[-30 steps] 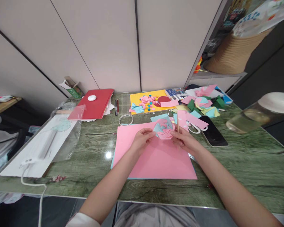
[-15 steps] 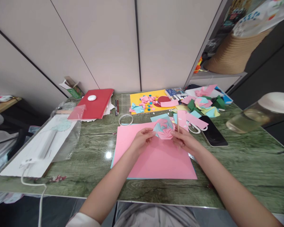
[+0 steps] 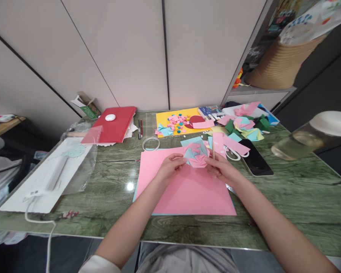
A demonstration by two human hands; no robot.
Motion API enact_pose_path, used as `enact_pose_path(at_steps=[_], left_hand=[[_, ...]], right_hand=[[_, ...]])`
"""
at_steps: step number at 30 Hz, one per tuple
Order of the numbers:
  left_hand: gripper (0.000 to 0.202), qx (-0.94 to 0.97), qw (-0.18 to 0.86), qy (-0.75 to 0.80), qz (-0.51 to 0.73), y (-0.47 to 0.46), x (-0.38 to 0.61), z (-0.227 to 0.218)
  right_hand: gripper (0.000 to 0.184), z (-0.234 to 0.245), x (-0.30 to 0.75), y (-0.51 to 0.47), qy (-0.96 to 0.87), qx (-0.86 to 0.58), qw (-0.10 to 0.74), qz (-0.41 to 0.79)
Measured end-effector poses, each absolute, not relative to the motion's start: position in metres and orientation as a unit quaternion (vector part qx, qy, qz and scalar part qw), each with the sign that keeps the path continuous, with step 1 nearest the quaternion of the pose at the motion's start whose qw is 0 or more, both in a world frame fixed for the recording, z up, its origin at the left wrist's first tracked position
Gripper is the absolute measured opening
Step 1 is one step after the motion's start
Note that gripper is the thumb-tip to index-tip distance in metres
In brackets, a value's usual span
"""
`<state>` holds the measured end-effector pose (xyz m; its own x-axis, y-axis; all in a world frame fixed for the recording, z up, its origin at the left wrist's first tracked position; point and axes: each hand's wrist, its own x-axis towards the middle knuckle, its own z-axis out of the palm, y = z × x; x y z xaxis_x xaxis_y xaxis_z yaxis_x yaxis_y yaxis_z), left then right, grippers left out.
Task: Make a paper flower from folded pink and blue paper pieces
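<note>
A folded paper flower (image 3: 197,155) in pink and light blue is held above a large pink sheet (image 3: 187,193), which lies over a blue one. At its left edge, my left hand (image 3: 172,167) pinches the flower between thumb and fingers. On the other side my right hand (image 3: 220,167) grips the flower's right edge. A thin tan stick (image 3: 213,148) stands up from the right hand's fingers. Just beyond the flower lie a light blue paper piece (image 3: 192,141) and pink paper strips (image 3: 219,143).
White-handled scissors (image 3: 233,153) and a black phone (image 3: 258,161) lie right of my hands. A capped clear bottle (image 3: 309,136) is farther right. Behind are a yellow sheet (image 3: 163,118) with small paper pieces and a red folder (image 3: 115,127). A white power strip (image 3: 57,174) rests at left.
</note>
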<state>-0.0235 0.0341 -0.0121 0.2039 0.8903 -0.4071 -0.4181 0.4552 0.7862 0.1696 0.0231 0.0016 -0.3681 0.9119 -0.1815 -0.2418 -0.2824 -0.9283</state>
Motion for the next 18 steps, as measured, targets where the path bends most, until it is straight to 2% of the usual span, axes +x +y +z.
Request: enact_pose_path(at_steps=[7,18], left_hand=[[0.035,0.287,0.716,0.445,0.455,0.034,-0.0238,-0.0138],[0.021,0.384,0.63,0.474,0.48,0.0295,-0.0191,-0.0139]], right_hand=[[0.035,0.0019,0.1701,0.0225,-0.432,-0.383,0.406,0.708],[0.038,-0.0024,0.1697,0.0227,-0.437,-0.39,0.405,0.702]])
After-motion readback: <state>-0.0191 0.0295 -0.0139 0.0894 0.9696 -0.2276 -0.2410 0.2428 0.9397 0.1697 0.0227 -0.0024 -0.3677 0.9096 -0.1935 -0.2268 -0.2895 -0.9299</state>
